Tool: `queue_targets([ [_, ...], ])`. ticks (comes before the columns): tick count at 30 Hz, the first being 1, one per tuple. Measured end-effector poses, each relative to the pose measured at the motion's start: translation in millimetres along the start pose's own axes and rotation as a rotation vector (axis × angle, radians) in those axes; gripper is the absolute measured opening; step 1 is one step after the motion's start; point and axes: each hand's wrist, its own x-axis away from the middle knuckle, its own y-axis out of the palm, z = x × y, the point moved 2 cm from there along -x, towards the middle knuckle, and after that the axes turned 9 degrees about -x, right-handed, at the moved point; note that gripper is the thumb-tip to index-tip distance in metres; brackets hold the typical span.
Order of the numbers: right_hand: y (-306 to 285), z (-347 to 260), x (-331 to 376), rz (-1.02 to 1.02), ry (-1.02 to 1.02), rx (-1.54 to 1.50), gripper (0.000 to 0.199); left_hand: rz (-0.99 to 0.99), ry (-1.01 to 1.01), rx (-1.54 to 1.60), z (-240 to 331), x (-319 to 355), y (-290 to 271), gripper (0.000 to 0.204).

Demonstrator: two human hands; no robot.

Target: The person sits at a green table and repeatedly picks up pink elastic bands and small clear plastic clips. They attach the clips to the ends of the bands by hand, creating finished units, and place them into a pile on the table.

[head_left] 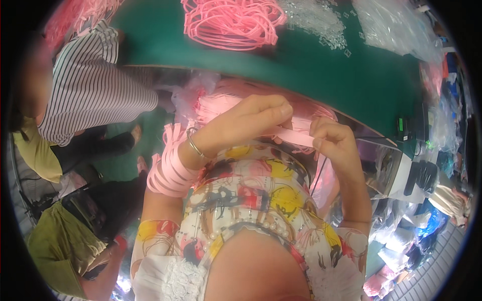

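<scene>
Crowded around the person are plastic bags and a co-worker in a striped shirt [95, 85], yet the work sits close to the chest: the left hand [251, 123] and right hand [334, 140] are both pinched shut on one flat pink strap [296, 134] stretched between them, with finished pink loops [168, 173] stacked on the left forearm. Judging by this, a strap is being fitted or checked — next it likely calls for a steady pinch. Beyond, the green table [326, 65] holds a pink strap pile [231, 22] and small clear pieces [316, 22].
</scene>
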Motion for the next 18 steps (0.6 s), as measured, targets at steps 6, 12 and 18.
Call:
queue_targets([
  [6, -9.3, 6.6, 5.8, 0.009, 0.021, -0.06, 0.01, -0.035, -0.087, 0.073, 0.8, -7.5, 4.5, 0.034],
  [12, -2.5, 9.3, 8.6, 0.048, 0.072, -0.071, 0.008, -0.066, -0.112, 0.134, -3.0, -2.3, 0.8, 0.032],
  [18, 2.2, 8.6, 7.9, 0.074, 0.162, -0.059, 0.006, -0.037, -0.123, 0.124, -5.7, -4.1, 3.1, 0.019],
])
